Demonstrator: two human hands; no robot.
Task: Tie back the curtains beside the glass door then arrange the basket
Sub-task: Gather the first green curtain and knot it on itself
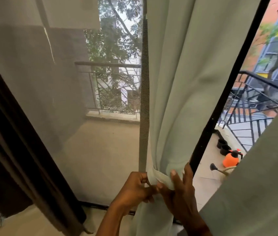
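A pale green curtain (189, 79) hangs in the middle of the head view, gathered into folds in front of the glass door. A band of the same green cloth (162, 178) wraps round the gathered curtain at waist height. My left hand (134, 188) pinches the band's end at the curtain's left side, fingers curled. My right hand (180, 189) grips the band and the bunched cloth from the right, thumb on top. A sheer grey net curtain (49, 99) with a darker hem strip (144, 99) covers the left of the doorway. No basket is in view.
A dark brown curtain (12, 150) hangs at the far left. The black door frame (223, 92) slants behind the green curtain. A second green curtain panel (260, 176) fills the lower right. Outside are a balcony railing (257, 103), black pots (223, 146) and an orange sprayer (231, 159).
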